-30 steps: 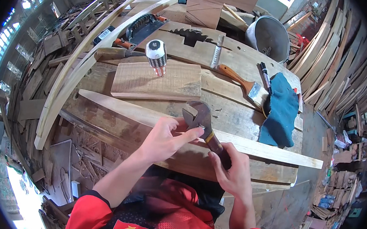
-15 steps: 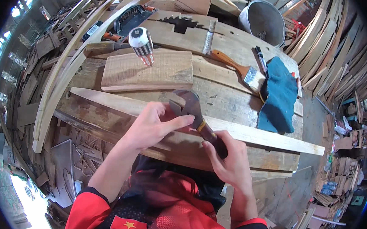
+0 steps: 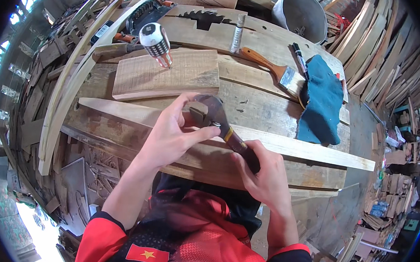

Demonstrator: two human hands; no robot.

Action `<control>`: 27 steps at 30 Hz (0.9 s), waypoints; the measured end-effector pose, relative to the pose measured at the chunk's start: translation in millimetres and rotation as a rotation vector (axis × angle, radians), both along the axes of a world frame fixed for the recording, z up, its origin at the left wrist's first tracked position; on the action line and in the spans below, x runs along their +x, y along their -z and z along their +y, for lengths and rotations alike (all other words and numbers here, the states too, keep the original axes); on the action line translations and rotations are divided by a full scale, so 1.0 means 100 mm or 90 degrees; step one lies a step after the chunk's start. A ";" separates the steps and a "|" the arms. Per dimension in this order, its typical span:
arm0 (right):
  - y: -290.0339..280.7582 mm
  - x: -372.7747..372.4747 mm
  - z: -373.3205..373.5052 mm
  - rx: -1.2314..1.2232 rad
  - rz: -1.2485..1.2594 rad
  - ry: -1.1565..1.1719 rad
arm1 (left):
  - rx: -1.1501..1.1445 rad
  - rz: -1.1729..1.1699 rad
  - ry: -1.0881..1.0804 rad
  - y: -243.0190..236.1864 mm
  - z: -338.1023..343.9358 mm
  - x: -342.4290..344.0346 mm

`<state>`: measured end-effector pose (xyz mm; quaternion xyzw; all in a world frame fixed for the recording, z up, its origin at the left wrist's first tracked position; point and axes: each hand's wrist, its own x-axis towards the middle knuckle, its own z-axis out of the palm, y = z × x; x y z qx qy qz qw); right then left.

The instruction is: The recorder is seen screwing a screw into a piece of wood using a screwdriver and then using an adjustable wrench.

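Over the wooden bench, a dark adjustable wrench [image 3: 216, 111] with a yellow band is held tilted, its jaws up and to the left. My right hand [image 3: 268, 173] is wrapped round the lower end of its handle. At the wrench's head, my left hand [image 3: 167, 130] has its fingers curled about the jaw and its thumb against the adjusting part. Beneath both hands lies a long pale tapered wooden strip [image 3: 296, 148], partly covered by them. Beyond my left hand, a stubby screwdriver [image 3: 156, 45] with a white and black handle stands on a rectangular wood block [image 3: 175, 76].
A paintbrush [image 3: 268, 64], a black marker [image 3: 299, 56] and a teal cloth [image 3: 321, 102] lie at the bench's right. A small clear tube [image 3: 237, 34] is farther back, near a grey metal pot [image 3: 300, 15]. Long curved wooden strips [image 3: 61, 106] lean along the left side.
My left index finger has risen around the top of the wrench's jaw, and the thumb has shifted slightly on it. The whole view has moved a little; the bench items look unmoved.
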<state>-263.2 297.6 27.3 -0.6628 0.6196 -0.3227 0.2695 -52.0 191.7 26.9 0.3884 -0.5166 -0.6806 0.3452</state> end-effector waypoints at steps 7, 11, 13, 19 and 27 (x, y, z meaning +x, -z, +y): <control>-0.02 0.00 0.05 -0.042 0.030 0.004 | -0.042 -0.069 0.035 -0.28 0.09 -0.05; -0.07 -0.03 0.05 -0.020 0.005 -0.019 | 0.136 -0.013 0.078 0.01 -0.06 0.19; -0.08 -0.05 0.05 -0.010 -0.013 -0.037 | 0.118 -0.059 0.091 0.02 -0.06 0.24; -0.05 -0.04 0.06 -0.011 -0.010 -0.036 | 0.016 -0.146 0.080 -0.08 0.03 0.12; -0.11 -0.01 0.02 -0.014 0.008 0.023 | 0.011 0.076 0.078 -0.02 -0.01 0.08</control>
